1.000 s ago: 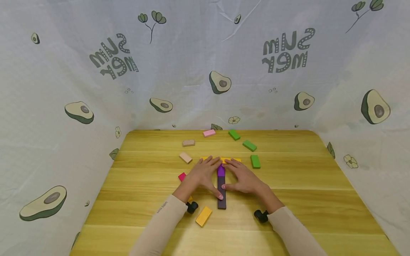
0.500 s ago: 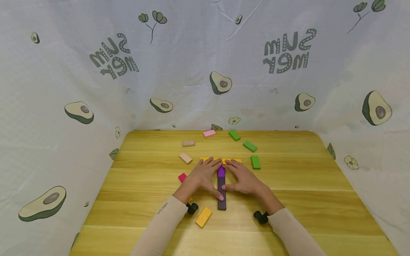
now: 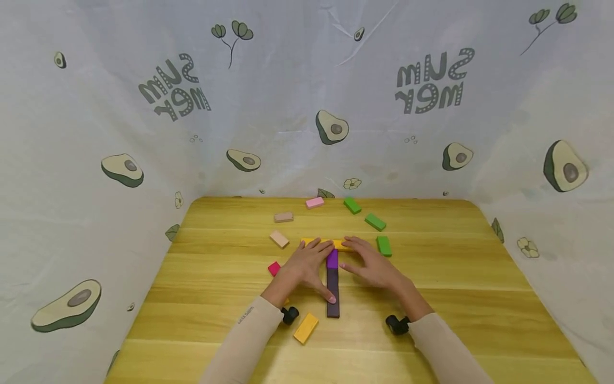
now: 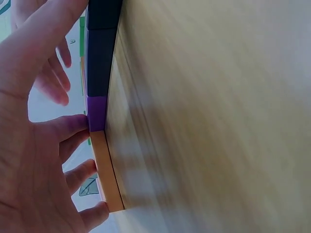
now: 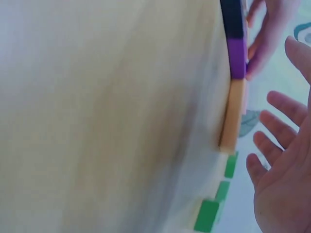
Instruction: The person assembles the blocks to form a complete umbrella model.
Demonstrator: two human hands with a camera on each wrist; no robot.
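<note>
Several flat blocks form a T on the wooden table. Its crossbar is a row of yellow blocks (image 3: 339, 245), and its stem has a purple block (image 3: 332, 259) followed by dark blocks (image 3: 333, 282). My left hand (image 3: 304, 265) rests on the T; its fingertips touch the yellow row and the purple block, and its thumb lies at the dark part. In the left wrist view, the fingertips press along the yellow block (image 4: 108, 172). My right hand (image 3: 376, 266) holds nothing and hovers just right of the stem. The right wrist view shows its fingers spread apart from the blocks.
Three green blocks (image 3: 375, 222) lie at the back right. A pink block (image 3: 315, 202), a brown block (image 3: 283, 217) and a beige block (image 3: 279, 239) curve along the back left. A red block (image 3: 274, 268) and a yellow block (image 3: 306, 328) are near my left forearm.
My right hand has pulled away from the T, moving slightly right, and its thumb has come off the dark block. The left hand stays in place on the blocks.
</note>
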